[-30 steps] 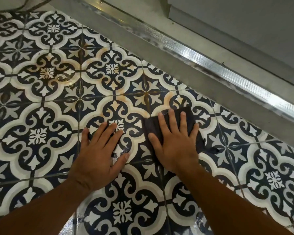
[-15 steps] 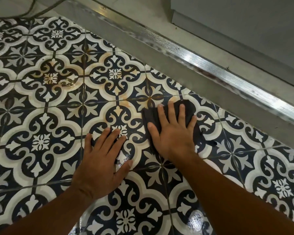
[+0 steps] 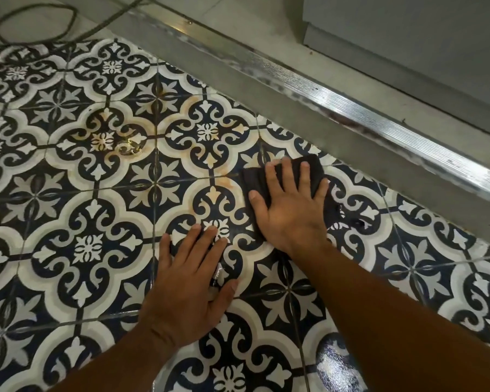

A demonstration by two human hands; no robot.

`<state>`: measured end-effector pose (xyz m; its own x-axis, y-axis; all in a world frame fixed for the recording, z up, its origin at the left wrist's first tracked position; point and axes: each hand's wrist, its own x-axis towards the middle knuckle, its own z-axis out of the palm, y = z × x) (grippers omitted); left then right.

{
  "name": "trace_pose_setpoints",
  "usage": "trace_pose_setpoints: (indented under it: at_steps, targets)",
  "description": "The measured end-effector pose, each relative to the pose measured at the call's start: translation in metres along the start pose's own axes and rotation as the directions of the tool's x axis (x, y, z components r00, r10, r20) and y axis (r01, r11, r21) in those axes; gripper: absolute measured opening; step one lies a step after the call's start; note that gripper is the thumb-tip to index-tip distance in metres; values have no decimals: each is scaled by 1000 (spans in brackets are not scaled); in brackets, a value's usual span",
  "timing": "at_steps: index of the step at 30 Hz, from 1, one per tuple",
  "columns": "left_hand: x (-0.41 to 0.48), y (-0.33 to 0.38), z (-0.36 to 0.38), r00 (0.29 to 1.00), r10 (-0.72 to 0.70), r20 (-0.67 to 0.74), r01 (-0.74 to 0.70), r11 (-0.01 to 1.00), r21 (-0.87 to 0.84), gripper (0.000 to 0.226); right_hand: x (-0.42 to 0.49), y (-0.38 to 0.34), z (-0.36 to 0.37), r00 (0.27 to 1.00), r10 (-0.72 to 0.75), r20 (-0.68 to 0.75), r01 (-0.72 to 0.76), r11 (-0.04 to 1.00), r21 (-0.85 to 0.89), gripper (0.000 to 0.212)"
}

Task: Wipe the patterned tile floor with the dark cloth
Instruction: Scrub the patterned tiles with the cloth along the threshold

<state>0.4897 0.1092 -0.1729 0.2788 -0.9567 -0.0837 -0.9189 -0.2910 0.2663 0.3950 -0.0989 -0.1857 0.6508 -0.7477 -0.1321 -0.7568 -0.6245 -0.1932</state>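
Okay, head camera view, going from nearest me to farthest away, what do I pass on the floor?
First the left hand, flat on the tiles → right hand pressing the cloth → metal strip, farthest.

Nothing readable shows (the patterned tile floor (image 3: 91,250) bears ornament only, no lettering).

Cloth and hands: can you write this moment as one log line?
right hand: flat on cloth | left hand: flat on floor | cloth: beside orange stain
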Motion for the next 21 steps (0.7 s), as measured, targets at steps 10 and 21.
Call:
trace_pose_setpoints:
  at_steps: [10, 21]
  targets:
    - [0, -3, 4, 1000, 17, -3, -17, 1000, -9, 65, -3, 32, -3, 999, -31, 44, 33, 999, -41, 71]
    - [0, -4, 1, 999, -15, 30, 15, 1000, -14, 65, -33, 18, 7, 983, -178, 50, 180, 984, -21, 66]
